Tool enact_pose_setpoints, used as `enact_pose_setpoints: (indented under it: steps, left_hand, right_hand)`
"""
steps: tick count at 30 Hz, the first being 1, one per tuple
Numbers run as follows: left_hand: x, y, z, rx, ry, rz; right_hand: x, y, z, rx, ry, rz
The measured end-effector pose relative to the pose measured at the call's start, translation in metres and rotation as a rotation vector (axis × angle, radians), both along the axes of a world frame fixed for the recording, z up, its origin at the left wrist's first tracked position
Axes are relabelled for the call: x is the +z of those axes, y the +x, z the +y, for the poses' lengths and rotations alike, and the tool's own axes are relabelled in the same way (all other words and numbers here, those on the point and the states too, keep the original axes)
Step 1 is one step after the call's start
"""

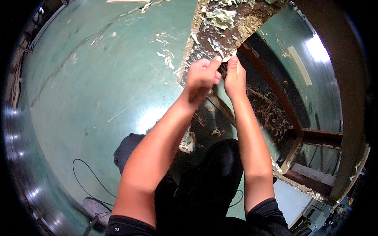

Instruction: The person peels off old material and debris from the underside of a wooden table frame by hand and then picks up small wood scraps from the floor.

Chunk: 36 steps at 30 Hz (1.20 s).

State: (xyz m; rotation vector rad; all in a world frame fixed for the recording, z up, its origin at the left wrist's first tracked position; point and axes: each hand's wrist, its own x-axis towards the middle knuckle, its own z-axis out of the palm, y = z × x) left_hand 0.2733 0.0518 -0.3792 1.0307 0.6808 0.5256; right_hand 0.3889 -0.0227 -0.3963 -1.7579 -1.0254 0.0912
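Observation:
A dark brown panel [214,37] with a rough tan edge stands before me, smeared with pale, flaky foam-like residue [221,19]. At its near lower corner both hands come together. My left hand [201,74] is closed, its thumb pressed toward the fingers against a pale strip of the residue [227,59]. Close beside it, my right hand [236,78] pinches the same strip, thumb uppermost. Most of the fingers of both hands are hidden from above.
A brown frame with crossbars [283,102] spans the right side. Shredded scraps [267,114] lie inside it, others on the green floor [90,102]. A black cable [78,179] loops at lower left by a round grey base [96,206]. Grey equipment [315,216] sits at lower right.

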Motion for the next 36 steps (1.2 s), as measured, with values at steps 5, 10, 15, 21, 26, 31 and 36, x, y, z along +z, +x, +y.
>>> enact_pose_setpoints:
  steps: [5,10,15,21,26,31,36]
  left_hand:
    - [0.005,-0.002,0.012,0.141,0.4,0.05]
    - [0.011,0.0,0.003,0.224,0.608,-0.004]
    - [0.013,0.001,0.003,0.244,0.698,0.01]
    - [0.007,0.004,0.003,0.301,0.832,0.049]
    - [-0.012,0.006,0.006,0.288,0.504,0.129]
    - [0.01,0.001,0.005,0.255,0.34,0.044]
    - [0.011,0.002,0.003,0.149,0.358,-0.002]
  right_hand:
    - [0.004,-0.014,0.008,-0.03,0.103,0.056]
    - [-0.011,-0.013,0.012,-0.067,0.137,0.106]
    - [-0.009,-0.02,0.016,-0.05,0.214,0.178]
    - [-0.012,-0.019,0.016,-0.032,0.228,0.161]
    - [-0.009,-0.022,0.018,-0.024,0.268,0.175]
    - [-0.009,-0.021,0.015,-0.024,0.24,0.209]
    - [-0.005,-0.024,0.012,-0.019,0.203,0.262]
